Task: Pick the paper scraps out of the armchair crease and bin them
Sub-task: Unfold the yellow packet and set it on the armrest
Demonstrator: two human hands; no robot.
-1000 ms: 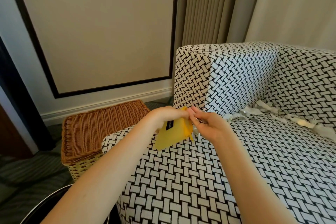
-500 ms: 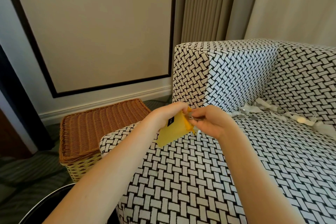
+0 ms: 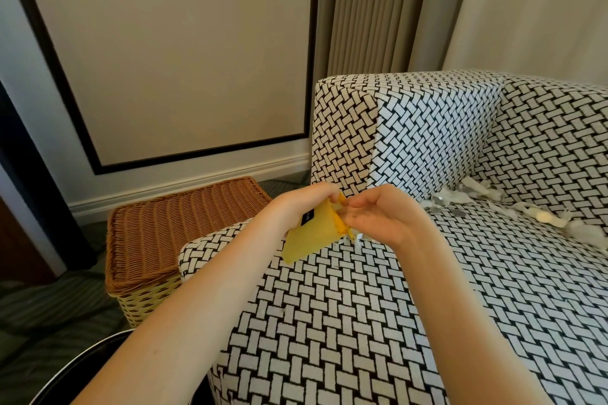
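Observation:
My left hand [image 3: 301, 204] grips a yellow pouch [image 3: 314, 238] with a black label, held over the front left of the black-and-white woven armchair seat [image 3: 362, 322]. My right hand [image 3: 385, 217] is at the pouch's mouth, palm showing and fingers relaxed, fingertips touching the rim. A small white scrap [image 3: 358, 236] shows just under that hand. White and silvery paper scraps [image 3: 467, 197] lie in the crease between seat and back, running on to the right [image 3: 546, 219], well beyond both hands.
A brown wicker basket [image 3: 184, 227] with a closed lid stands on the floor left of the chair. A round black rim [image 3: 88, 362] shows at the lower left. The armrest [image 3: 427, 128] rises behind my hands; wall and curtains stand beyond.
My right hand was curled at the pouch's mouth pinching something silvery; its fingers have now loosened and the palm shows. My left hand keeps the pouch in about the same place.

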